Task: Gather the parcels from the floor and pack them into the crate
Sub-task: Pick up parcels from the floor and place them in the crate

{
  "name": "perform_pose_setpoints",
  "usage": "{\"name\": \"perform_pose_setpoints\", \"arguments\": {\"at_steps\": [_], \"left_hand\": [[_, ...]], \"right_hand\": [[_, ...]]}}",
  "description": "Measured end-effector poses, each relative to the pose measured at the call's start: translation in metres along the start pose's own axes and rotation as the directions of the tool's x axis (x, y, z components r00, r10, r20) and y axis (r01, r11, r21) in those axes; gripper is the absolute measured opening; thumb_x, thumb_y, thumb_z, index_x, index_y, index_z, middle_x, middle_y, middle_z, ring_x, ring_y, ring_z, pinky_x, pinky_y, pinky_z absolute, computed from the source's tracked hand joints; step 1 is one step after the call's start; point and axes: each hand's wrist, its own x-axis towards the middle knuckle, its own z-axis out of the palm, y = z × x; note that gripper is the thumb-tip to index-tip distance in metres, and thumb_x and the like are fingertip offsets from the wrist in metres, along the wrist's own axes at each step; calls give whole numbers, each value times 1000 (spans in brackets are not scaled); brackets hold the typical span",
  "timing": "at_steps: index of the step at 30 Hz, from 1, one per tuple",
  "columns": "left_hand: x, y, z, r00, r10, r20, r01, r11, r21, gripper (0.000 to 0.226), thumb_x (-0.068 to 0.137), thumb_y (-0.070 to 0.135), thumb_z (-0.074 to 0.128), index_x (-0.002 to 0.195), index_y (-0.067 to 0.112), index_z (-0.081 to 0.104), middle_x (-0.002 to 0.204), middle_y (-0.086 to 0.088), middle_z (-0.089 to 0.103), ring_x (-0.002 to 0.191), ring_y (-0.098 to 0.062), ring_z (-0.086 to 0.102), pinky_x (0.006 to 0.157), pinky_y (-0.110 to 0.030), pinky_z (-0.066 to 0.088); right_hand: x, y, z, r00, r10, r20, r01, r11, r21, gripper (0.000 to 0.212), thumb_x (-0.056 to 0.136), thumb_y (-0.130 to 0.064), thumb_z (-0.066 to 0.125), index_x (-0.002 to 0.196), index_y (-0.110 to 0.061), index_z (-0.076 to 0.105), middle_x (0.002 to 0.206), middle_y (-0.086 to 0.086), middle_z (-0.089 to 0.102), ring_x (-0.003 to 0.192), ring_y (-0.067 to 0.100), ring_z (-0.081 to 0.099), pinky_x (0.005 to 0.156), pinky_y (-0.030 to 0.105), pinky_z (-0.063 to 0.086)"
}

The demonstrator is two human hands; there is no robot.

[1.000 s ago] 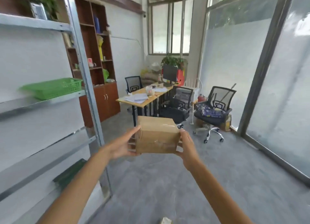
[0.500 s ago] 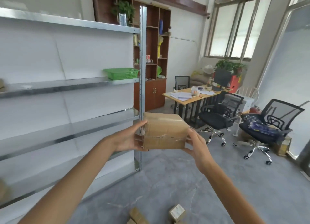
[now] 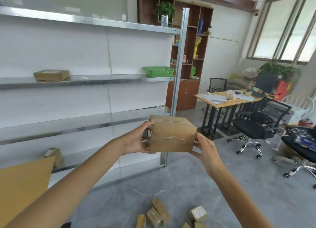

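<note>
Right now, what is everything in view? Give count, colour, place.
taped brown cardboard parcel: one, brown, mid-air between both hands
small brown cardboard parcels: at least five, brown, grey floor, bottom edge
flat brown cardboard box: one, brown, middle shelf, left
green plastic mesh basket: one, green, middle shelf, right end
grey metal shelving rack: one, silver-grey, against white wall
dark brown wooden cabinet: one, brown, behind rack
light wooden desk: one, tan, right of cabinet
black mesh office chairs: three, black, around desk
left hand: one, grip on parcel's left end
right hand: one, grip on parcel's right end
</note>
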Motion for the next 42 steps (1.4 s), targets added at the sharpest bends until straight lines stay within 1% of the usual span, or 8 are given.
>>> {"name": "perform_pose_setpoints", "arguments": {"at_steps": [3, 8, 14, 18, 23, 28, 33, 42], "left_hand": [[-23, -6, -26, 998, 38, -51, -40, 999, -31, 54, 87, 54, 55, 124, 15, 52, 106, -10, 49, 82, -26, 64, 80, -47, 56], [-92, -23, -85, 992, 34, -122, -45, 996, -82, 67, 79, 57, 64, 130, 16, 50, 109, -12, 44, 81, -33, 63, 87, -57, 51], [-215, -58, -154, 985, -16, -172, -1, 995, -98, 81, 63, 60, 69, 131, 21, 47, 97, -15, 51, 72, -34, 64, 77, -46, 55], [-290, -96, -198, 980, -55, -193, 27, 989, -145, 74, 74, 70, 58, 124, 16, 50, 95, -16, 55, 71, -33, 64, 74, -44, 56], [-374, -141, -253, 968, 47, -245, -101, 972, -214, 65, 74, 73, 54, 107, 18, 61, 86, -8, 60, 61, -24, 58, 67, -37, 55], [-429, -174, -261, 958, 152, -244, -145, 988, 44, 69, 69, 62, 70, 128, 36, 46, 129, -3, 56, 106, -19, 65, 83, -34, 55], [-461, -186, -240, 941, 170, -293, -156, 985, 71, 84, 66, 45, 78, 136, 33, 33, 128, -4, 57, 113, -19, 62, 92, -41, 53], [-517, -207, -202, 863, 137, -487, -172, 985, -29, 86, 65, 43, 75, 134, 22, 29, 127, -12, 56, 104, -26, 67, 91, -43, 54]], "right_hand": [[-16, -4, 25, 996, -21, 82, 20, 1000, 12, 37, 102, -9, 29, 115, -23, 61, 108, 2, 64, 103, 18, 60, 70, 25, 54], [-56, -1, 78, 934, -160, 319, 193, 978, -76, 53, 91, 13, 43, 131, -21, 51, 118, 9, 61, 108, 23, 60, 82, 31, 57], [-124, 22, 173, 764, -224, 605, 517, 774, -366, 107, 77, -16, 76, 148, -39, 0, 146, -18, 25, 126, -6, 36, 94, 18, 45], [-182, 37, 241, 730, -298, 615, 577, 751, -322, 109, 67, -23, 84, 148, -27, 11, 140, -14, 34, 129, 2, 38, 103, 24, 38], [-259, 43, 309, 875, -158, 457, 241, 962, -128, 83, 62, -46, 73, 133, -23, 38, 127, -7, 53, 113, 4, 55, 79, 19, 53], [-314, 54, 338, 855, 169, 490, -131, 985, -110, 63, 73, -71, 46, 123, -32, 53, 117, 4, 64, 96, 18, 68, 84, 38, 56], [-342, 54, 346, 835, 254, 488, -186, 965, -185, 70, 67, -83, 37, 108, -31, 60, 108, 7, 67, 96, 22, 68, 90, 47, 54], [-365, 46, 338, 709, 197, 677, -128, 980, -152, 72, 75, -67, 45, 136, -28, 38, 121, 9, 57, 108, 23, 62, 95, 50, 51]]}}
